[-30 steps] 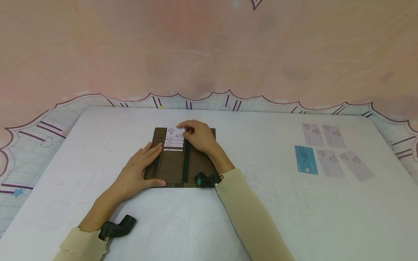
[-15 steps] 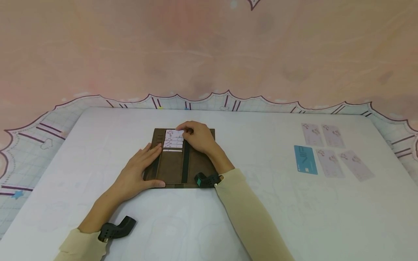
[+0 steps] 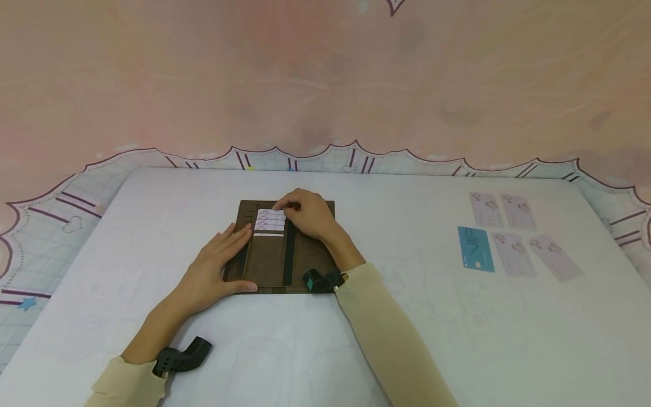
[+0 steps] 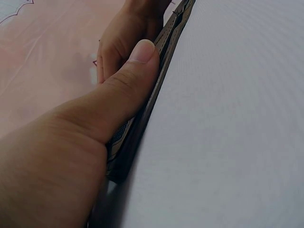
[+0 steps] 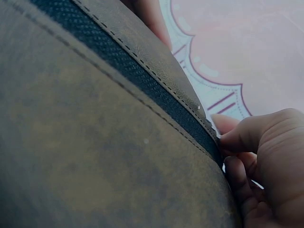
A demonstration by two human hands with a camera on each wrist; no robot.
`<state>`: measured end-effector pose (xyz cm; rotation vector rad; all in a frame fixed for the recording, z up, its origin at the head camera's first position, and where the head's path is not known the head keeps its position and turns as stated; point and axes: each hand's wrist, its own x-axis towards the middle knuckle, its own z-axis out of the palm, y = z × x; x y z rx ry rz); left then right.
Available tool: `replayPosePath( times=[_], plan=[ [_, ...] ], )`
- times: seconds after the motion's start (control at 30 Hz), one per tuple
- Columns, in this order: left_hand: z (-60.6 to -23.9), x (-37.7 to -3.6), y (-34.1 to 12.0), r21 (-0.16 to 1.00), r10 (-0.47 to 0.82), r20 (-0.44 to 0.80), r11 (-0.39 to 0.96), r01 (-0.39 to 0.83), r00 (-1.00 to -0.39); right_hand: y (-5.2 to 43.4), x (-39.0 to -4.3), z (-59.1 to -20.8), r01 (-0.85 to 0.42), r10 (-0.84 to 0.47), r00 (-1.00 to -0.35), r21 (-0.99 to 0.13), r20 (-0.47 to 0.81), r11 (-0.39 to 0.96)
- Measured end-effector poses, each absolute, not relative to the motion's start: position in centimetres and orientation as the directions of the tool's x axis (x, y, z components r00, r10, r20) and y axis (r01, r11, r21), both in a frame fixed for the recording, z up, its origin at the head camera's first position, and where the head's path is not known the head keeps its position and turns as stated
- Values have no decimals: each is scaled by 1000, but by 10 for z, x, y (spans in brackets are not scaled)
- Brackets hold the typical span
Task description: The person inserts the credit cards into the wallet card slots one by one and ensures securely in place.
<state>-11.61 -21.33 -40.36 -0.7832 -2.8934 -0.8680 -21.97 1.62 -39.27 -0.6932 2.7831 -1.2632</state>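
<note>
**Card going into top wallet slot, nearly seated**

Step in hand, as I judge it: seating a card in the open brown wallet (image 3: 282, 249), which lies flat on the white table (image 3: 407, 316) at centre frame. The top card (image 3: 272, 212) sits in the uppermost slot of the left-of-centre column, above three more cards stacked in slots below it.

Right hand (image 3: 307, 213): knuckles up, fingers curled, fingertips pinching the top card's right edge. Forearm runs in from lower right, sleeve to the wrist.

Left hand (image 3: 213, 268): released and flat, palm down, fingers straight, pressing the wallet's left panel; thumb lies along the near edge (the left wrist view shows the thumb (image 4: 128, 90) laid straight against the wallet rim).

Next move likely calls for a short push of the card down into its slot while the left hand steadies the wallet.

Loose cards wait at right of frame: one blue card (image 3: 476, 249) and four pale cards (image 3: 513, 254).
</note>
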Motion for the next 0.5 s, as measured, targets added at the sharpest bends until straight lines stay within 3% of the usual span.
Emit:
replayPosePath(
  times=[0.5],
  plan=[
    [-404,-117,-213,508,454,151,726,463,-878,18,-222,-393,-440,-427,-881,-686,204,579]
  ],
)
